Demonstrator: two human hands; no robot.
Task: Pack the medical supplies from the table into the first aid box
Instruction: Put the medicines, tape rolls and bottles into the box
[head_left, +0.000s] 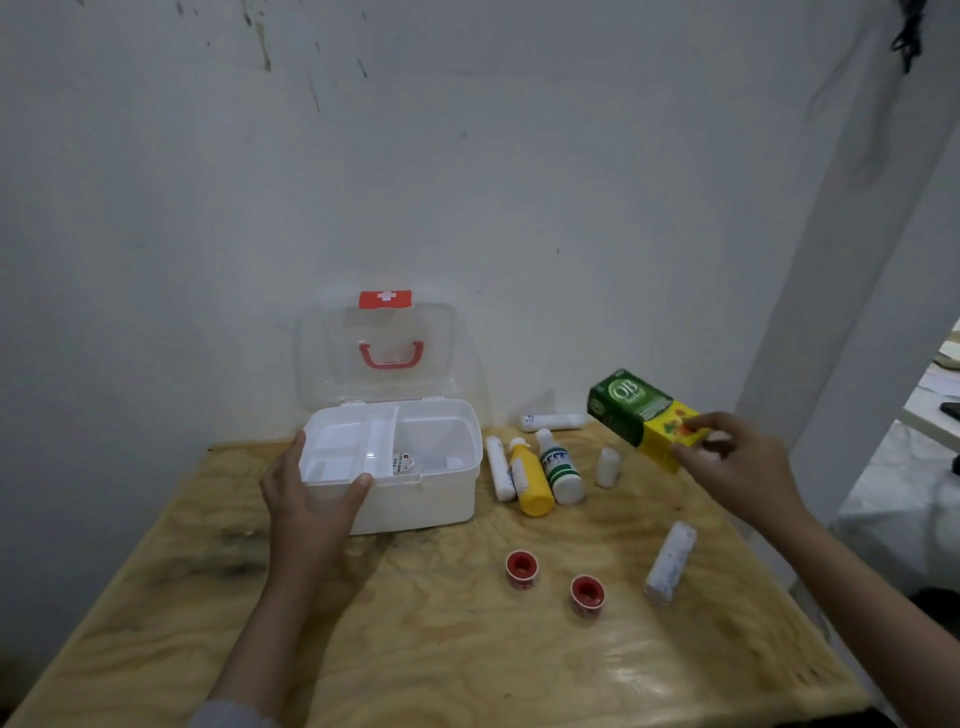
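Observation:
The white first aid box (436, 499) stands open on the wooden table (415, 649), its clear lid (376, 353) upright against the wall. My left hand (306, 499) grips the box's front left corner, thumb over the rim. My right hand (743, 467) holds a green and yellow carton (639, 415) in the air to the right of the box. Beside the box lie a white roll (500, 467), a yellow bottle (530, 486) and a white bottle with green label (561, 467). Two red tape rolls (522, 567) (587, 592) sit nearer me.
A small bandage roll (607, 466) and a long bandage roll (670, 564) lie on the right part of the table. Another white tube (553, 422) lies against the wall. The table's right edge drops off beside a white pillar (831, 338).

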